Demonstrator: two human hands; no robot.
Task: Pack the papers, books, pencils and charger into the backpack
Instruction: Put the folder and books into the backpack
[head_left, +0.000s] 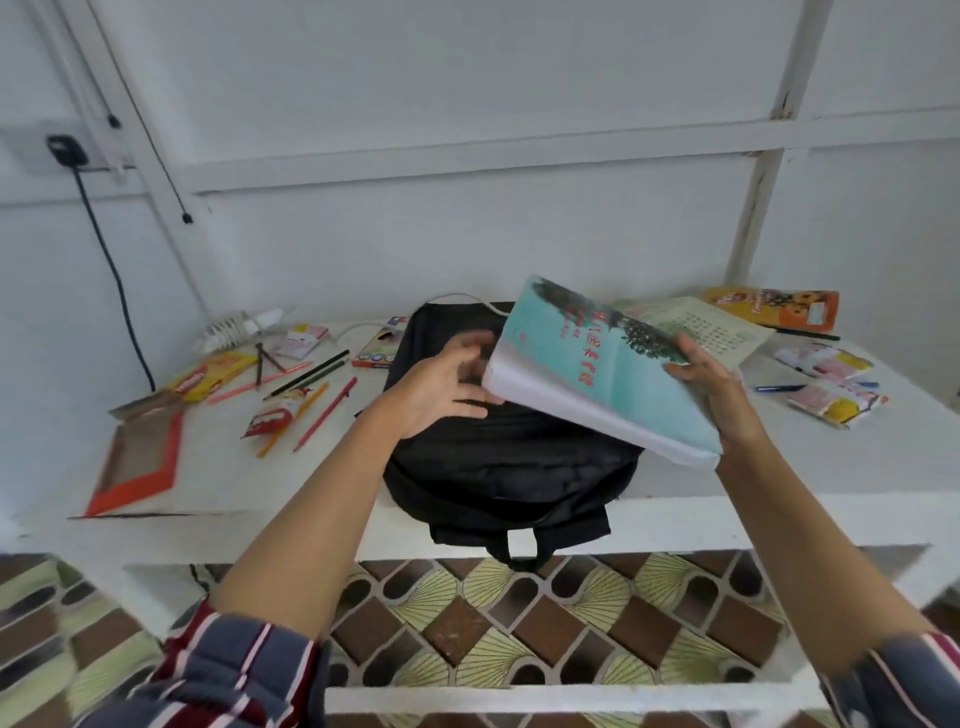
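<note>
Head view: book is held tilted above the backpack, gripped at its right edge by the right hand. Left hand, blurred, is seen just beside the book's left corner, fingers loosely spread, nothing gripped. Book's long axis is laid L-to-R across the pack. Pack's opening isn't visible. Left hand is judged nearer the pack.

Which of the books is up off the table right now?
The thick teal book, gripped by the right hand above the black backpack. The pale book and the orange book both lie flat on the table behind it.
</note>
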